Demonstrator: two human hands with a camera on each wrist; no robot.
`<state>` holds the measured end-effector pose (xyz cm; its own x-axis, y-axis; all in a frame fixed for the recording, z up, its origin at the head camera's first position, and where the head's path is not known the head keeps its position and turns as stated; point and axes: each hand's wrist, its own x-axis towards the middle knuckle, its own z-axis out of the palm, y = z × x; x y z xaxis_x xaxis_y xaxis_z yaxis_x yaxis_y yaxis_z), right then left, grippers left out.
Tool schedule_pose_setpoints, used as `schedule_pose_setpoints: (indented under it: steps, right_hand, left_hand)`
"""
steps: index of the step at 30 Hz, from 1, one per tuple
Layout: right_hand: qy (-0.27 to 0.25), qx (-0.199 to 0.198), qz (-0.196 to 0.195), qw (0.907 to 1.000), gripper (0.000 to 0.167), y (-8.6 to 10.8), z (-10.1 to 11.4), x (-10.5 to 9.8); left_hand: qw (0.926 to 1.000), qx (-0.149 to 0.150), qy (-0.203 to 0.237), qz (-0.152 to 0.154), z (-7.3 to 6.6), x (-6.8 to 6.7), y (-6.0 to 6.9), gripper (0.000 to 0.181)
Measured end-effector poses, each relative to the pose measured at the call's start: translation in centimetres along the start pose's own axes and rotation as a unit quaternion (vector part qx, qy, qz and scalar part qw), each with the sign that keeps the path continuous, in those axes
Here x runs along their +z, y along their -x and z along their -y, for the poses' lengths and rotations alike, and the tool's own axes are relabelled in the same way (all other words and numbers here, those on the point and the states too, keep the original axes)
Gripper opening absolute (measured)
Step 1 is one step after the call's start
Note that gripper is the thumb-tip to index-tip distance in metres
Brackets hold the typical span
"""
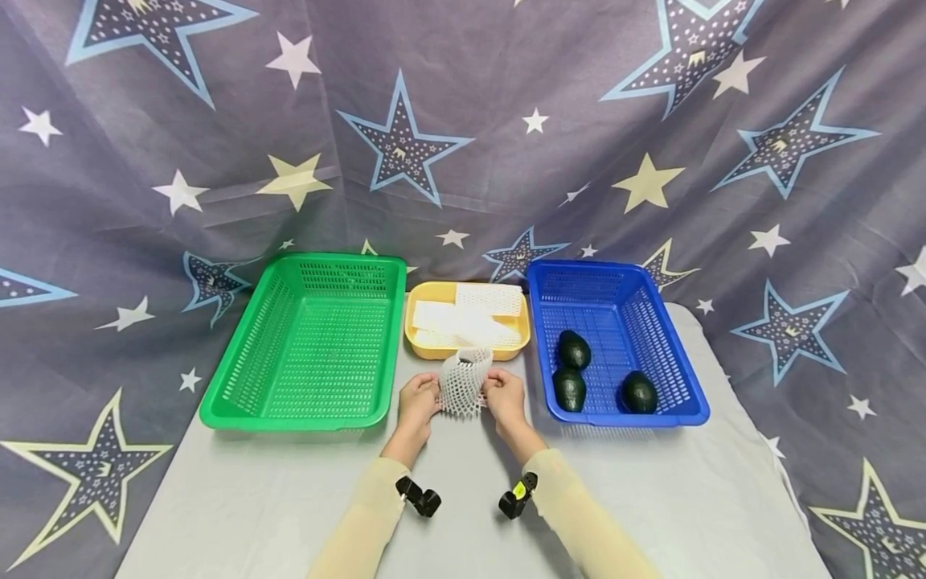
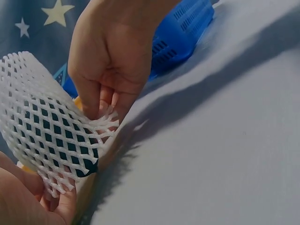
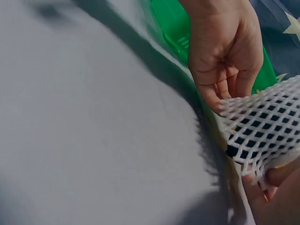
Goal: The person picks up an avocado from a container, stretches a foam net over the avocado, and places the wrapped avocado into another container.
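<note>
A white foam net sleeve point(image 1: 463, 388) is stretched between the two hands, above the table in front of the yellow tray. Inside it sits a dark avocado point(image 2: 57, 136), seen through the mesh in both wrist views. My left hand point(image 1: 419, 400) pinches the net's near edge on the left side. On the opposite side my right hand point(image 1: 506, 396) pinches the same edge between thumb and fingers. Three dark green avocados point(image 1: 574, 351) lie in the blue basket point(image 1: 615, 419) on the right.
A yellow tray point(image 1: 434, 352) behind the hands holds more white foam nets point(image 1: 488, 299). To the left stands a green basket point(image 1: 304, 422) with its bare bottom showing. A grey star-patterned cloth point(image 1: 463, 201) hangs behind the white-covered table point(image 1: 463, 482).
</note>
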<state>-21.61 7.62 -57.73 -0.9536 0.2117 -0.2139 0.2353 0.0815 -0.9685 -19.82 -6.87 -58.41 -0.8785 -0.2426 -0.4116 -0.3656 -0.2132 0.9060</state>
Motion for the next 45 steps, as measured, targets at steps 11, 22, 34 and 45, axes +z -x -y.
schedule_pose_setpoints:
  steps: [11,22,34,45]
  right_hand:
    - [-0.026,-0.004,-0.019,0.9995,0.022,-0.6,-0.4,-0.9]
    - [0.002,-0.003,-0.021,0.9998,0.017,-0.3,-0.4,-1.1]
    - [0.105,-0.055,-0.058,0.9912,0.021,-0.2,-0.6,-1.0]
    - [0.132,-0.083,-0.059,0.9861,0.019,-0.4,-1.1,-0.8]
  left_hand:
    - [0.9998,0.006,-0.011,-0.015,0.4,1.7,-0.5,0.023]
    - [0.9982,0.016,-0.049,-0.032,0.7,2.0,-0.7,0.016]
    - [0.9859,0.05,-0.137,-0.082,0.7,2.3,-0.6,0.015]
    - [0.9759,0.065,-0.183,-0.1,0.6,2.2,-0.3,0.018]
